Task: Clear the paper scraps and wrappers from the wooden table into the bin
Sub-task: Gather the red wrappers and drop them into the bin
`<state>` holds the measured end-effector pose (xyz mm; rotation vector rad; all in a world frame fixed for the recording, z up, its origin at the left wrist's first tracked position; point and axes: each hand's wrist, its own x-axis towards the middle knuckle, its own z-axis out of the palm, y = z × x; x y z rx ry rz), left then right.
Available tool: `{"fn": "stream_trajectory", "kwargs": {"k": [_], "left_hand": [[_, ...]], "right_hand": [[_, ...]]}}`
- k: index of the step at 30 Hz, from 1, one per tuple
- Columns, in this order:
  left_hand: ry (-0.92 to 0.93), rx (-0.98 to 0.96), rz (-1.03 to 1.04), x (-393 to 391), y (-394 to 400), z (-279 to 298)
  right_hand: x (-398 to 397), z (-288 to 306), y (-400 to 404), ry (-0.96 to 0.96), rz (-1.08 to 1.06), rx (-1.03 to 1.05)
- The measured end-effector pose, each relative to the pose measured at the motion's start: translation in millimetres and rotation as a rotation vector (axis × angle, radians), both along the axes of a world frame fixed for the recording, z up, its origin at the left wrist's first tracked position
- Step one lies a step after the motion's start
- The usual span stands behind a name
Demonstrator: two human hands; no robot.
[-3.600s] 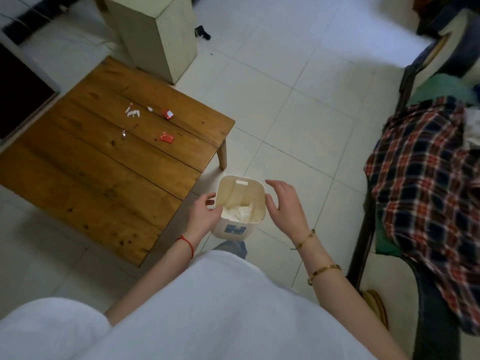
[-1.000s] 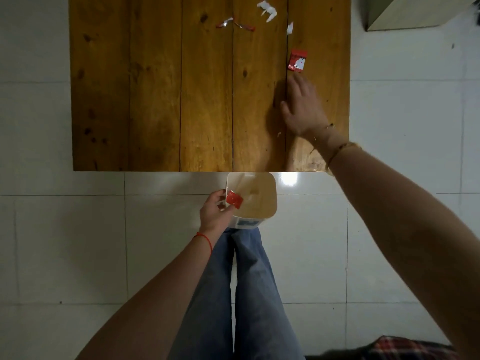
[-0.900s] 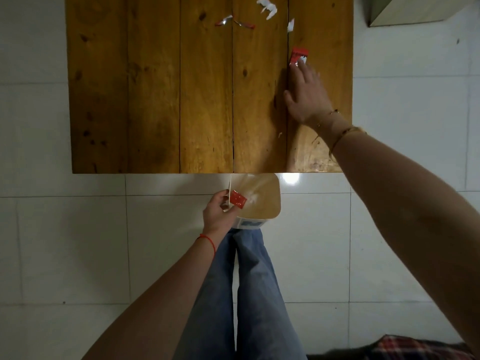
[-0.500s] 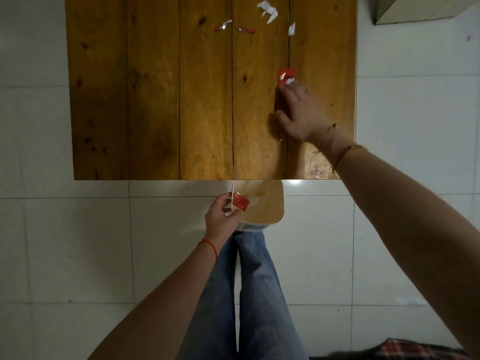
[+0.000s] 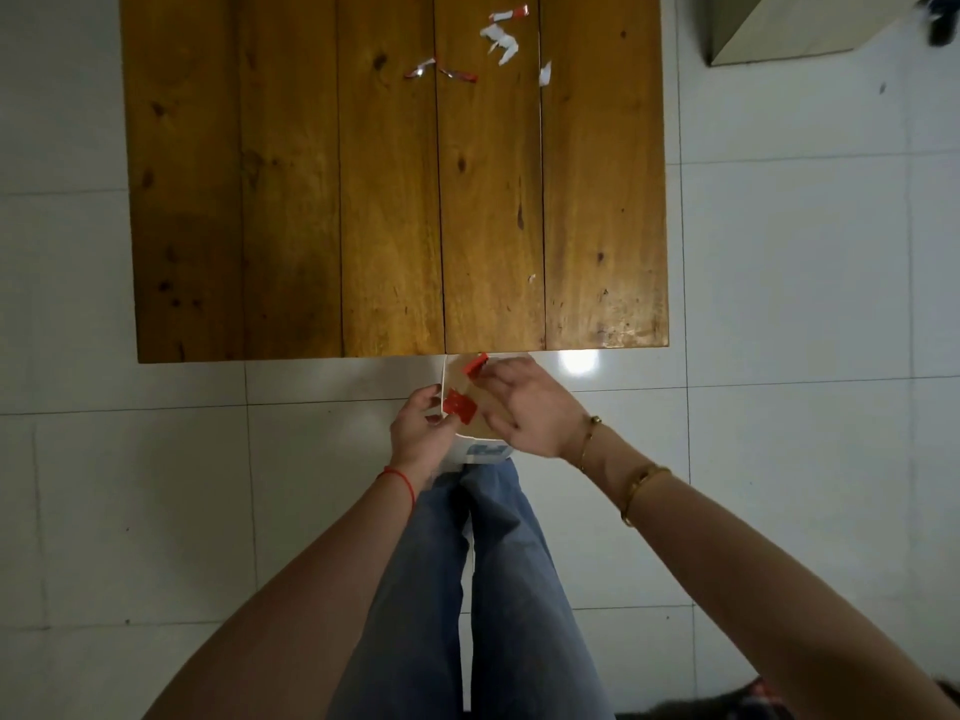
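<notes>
The wooden table (image 5: pixel 291 200) fills the upper half of the head view. Several white and red paper scraps (image 5: pixel 501 41) lie near its far edge, and a tiny white fleck (image 5: pixel 531 278) lies nearer. Just below the table's near edge is the cream bin (image 5: pixel 485 452), mostly hidden by my hands. My left hand (image 5: pixel 421 433) grips the bin's left rim, with a red wrapper (image 5: pixel 460 405) pinned under the thumb. Over the bin's mouth, my right hand (image 5: pixel 524 407) pinches a second red wrapper (image 5: pixel 475 365) at its fingertips.
White tiled floor (image 5: pixel 805 304) surrounds the table. A cream cabinet (image 5: pixel 779 28) stands at the top right. My legs in blue jeans (image 5: pixel 467 589) are below the bin. A plaid cloth (image 5: pixel 769 704) shows at the bottom right corner.
My right hand has taken the red wrapper from the table's far right and drawn it back over the near edge to above the bin. The left hand has kept hold of the bin.
</notes>
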<state>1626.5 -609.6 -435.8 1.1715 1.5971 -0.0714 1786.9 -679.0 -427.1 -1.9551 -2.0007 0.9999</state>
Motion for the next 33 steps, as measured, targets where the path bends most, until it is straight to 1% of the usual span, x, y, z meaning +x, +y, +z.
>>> {"fn": "stream_trajectory", "kwargs": {"k": [2, 4, 10, 15, 20, 25, 28, 33], "left_hand": [[0.01, -0.005, -0.017, -2.7, -1.8, 3.1], [0.017, -0.01, -0.022, -6.7, -4.0, 8.2], [0.01, -0.022, -0.005, -24.4, -15.0, 36.8], [-0.003, -0.002, -0.105, -37.7, -21.8, 75.4], [-0.046, 0.026, -0.208, -37.6, -26.2, 126.0], [-0.03, 0.071, -0.281, -21.1, -35.4, 168.9], [-0.043, 0.082, -0.337, -2.5, -45.7, 188.9], [-0.132, -0.012, -0.386, 47.6, -65.5, 217.1]], "right_hand": [[-5.7, 2.7, -10.4, 0.025, -0.06, 0.013], [-9.0, 7.4, -18.9, 0.041, -0.171, 0.019], [-14.2, 36.0, -44.3, -0.008, -0.449, 0.028], [-25.8, 79.2, -69.7, -0.022, -0.626, 0.036], [-40.4, 126.4, -103.1, -0.054, -0.824, 0.053], [-48.3, 163.2, -143.2, -0.018, -1.062, 0.058], [-43.3, 182.6, -166.6, -0.023, -1.167, 0.076], [-18.0, 208.2, -207.8, -0.016, -1.321, 0.141]]}}
